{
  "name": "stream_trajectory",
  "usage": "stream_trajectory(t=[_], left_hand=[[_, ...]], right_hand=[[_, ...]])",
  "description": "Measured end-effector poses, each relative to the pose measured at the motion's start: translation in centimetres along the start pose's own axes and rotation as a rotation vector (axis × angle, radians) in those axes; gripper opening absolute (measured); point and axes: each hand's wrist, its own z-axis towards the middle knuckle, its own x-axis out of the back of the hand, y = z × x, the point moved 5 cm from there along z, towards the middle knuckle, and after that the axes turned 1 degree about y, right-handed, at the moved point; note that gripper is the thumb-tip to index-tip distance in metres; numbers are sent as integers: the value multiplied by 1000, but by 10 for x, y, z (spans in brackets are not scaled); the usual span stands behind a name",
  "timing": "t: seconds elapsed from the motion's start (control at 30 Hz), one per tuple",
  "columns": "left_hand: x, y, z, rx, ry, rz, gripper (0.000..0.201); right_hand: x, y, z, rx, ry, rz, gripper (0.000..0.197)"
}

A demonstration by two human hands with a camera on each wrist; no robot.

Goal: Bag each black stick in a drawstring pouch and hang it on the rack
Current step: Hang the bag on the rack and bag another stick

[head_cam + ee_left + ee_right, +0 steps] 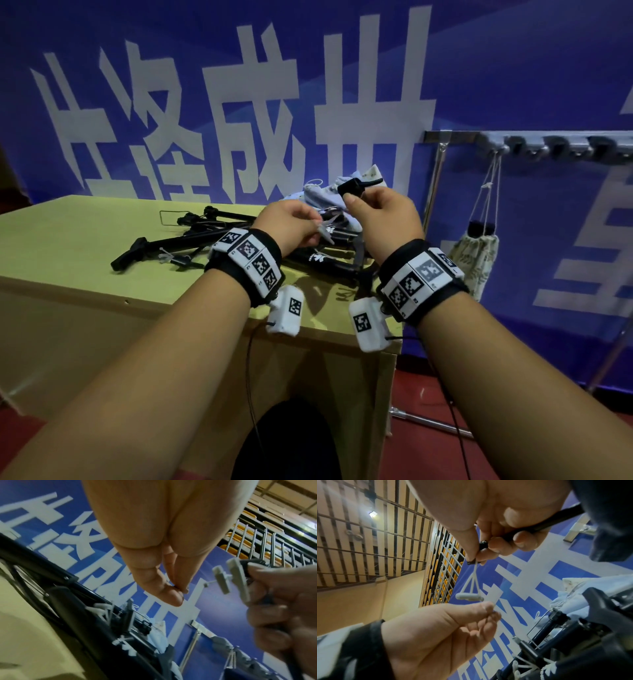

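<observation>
My right hand (352, 200) grips one black stick (539, 524) above the table; its black end (354, 187) sticks out over my fingers. A white plastic tag (469, 596) dangles from that end. My left hand (317, 229) is just left of it, thumb and fingertips pinched together (178, 591) on a thin strand, too small to identify. Several more black sticks (191, 236) lie piled on the table. A heap of pale drawstring pouches (329, 197) lies behind my hands. One filled pouch (474, 253) hangs by its cords from the rack (548, 144).
The yellowish table (68, 240) ends at a corner below my wrists. The rack's metal pole (435, 185) stands right of the table against a blue banner wall. The other rack hooks (596, 145) further right hold nothing. Red floor lies below.
</observation>
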Motion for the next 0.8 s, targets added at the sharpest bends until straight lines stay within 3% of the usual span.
stream_trajectory(t=[0.27,0.4,0.53,0.8], left_hand=[[-58,22,6,-13,-130,-301,16],[-89,23,14,-19,-133,-303,9],[-125,28,23,-45,-123,-238,22],[-203,35,37,52,-158,-248,17]], right_hand=[[49,39,14,-80,155,62,18],[71,61,19,-101,200,53,17],[91,84,21,-123,212,31,17],[139,123,22,-166,289,-23,24]])
